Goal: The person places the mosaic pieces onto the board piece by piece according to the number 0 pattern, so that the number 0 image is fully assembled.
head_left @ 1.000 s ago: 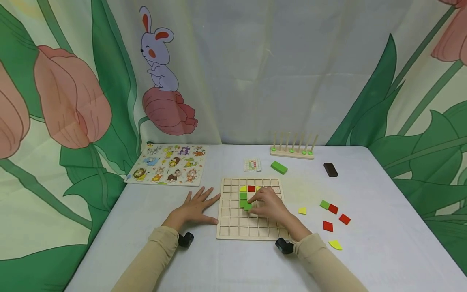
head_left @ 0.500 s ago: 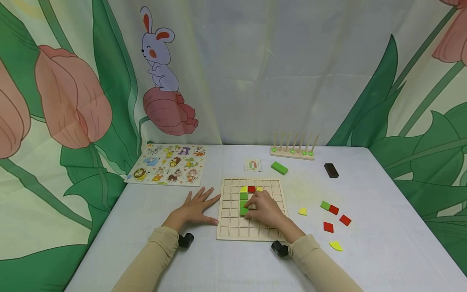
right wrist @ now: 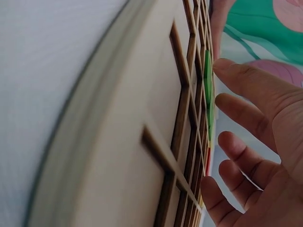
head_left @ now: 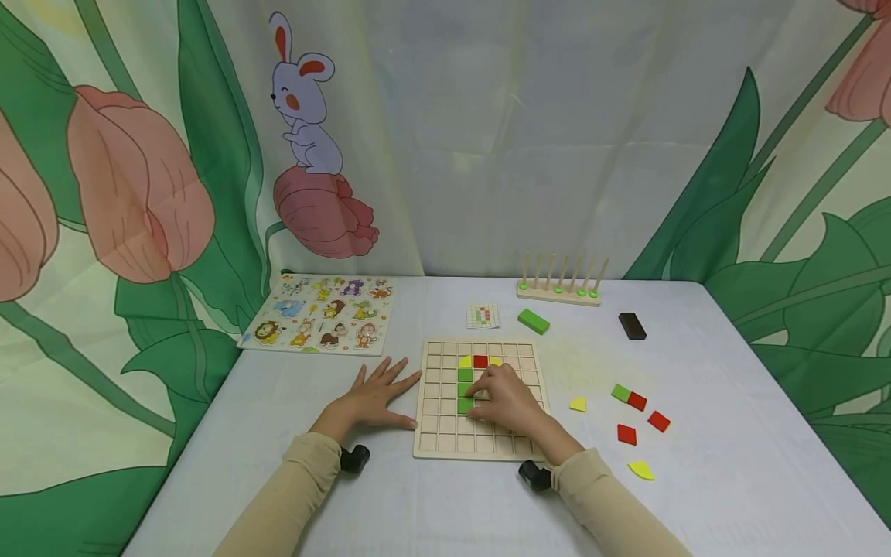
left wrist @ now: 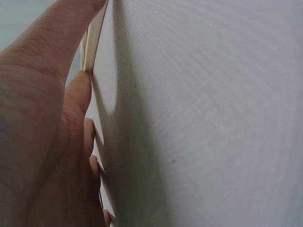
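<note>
- Head view: right hand lies on the wooden grid board, fingertips down on the lowest green tile of a short green column. Fingers bent only slightly, pressing rather than pinching, so this grip reads as open; tile sits flat in its cell, prob. being seated.
- Right wrist view: fingers spread and loose, index tip touching the green tile's edge, nothing curled round it. Board ribs run past close to the lens.
- Above the grip, farther up the board: more green tiles, then a red tile w/ yellow pieces either side of it.
- Left hand flat on the bench just beside the board's left edge, fingers straight and fanned, thumb tip at the board's rim. Open grip, holds nothing; looks like it steadies the board against sliding.
- Left wrist view: palm and fingers lie flat on the bench cloth, board edge right at the fingertips.
- Arm pose: both forearms in beige sleeves come in low from the near edge, wrists resting down; right wrist angled inward over the board's near right corner.
- Right of the grip, apart from the board: loose spare pieces, a yellow quarter, a green-and-red pair, two more red squares, another yellow piece.
- Beyond the grip: pattern card, green block, peg rack, dark block; animal puzzle far left.
</note>
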A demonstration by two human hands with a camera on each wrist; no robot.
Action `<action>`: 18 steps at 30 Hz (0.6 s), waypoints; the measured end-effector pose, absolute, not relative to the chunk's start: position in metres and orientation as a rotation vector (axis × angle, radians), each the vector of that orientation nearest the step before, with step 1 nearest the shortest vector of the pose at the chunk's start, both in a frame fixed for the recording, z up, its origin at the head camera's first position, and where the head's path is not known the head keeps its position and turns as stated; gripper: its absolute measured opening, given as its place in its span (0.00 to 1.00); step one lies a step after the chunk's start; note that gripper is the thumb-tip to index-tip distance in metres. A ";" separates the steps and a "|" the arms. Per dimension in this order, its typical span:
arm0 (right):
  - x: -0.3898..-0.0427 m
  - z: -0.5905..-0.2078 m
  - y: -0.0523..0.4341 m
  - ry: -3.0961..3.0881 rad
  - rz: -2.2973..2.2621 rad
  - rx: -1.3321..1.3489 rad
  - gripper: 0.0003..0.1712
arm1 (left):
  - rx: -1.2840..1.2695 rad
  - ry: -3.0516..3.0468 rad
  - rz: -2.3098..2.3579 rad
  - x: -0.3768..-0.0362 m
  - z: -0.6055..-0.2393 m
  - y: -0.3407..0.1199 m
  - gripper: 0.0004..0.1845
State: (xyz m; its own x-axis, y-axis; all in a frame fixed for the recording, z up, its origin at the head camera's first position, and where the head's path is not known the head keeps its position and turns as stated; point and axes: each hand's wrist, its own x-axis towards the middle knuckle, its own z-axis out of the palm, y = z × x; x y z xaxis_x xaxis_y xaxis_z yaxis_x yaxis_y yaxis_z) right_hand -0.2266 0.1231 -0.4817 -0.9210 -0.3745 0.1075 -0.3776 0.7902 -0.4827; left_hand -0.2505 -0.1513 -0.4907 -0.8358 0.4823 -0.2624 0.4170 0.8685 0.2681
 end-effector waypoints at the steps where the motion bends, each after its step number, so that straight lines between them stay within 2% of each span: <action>1: -0.226 -0.482 0.123 -2.965 0.807 0.621 0.15 | 0.676 2.721 0.290 -0.250 -0.491 -0.151 0.50; 18: -0.224 -0.465 0.134 -2.937 0.897 0.556 0.15 | 0.663 2.713 0.289 -0.251 -0.492 -0.150 0.51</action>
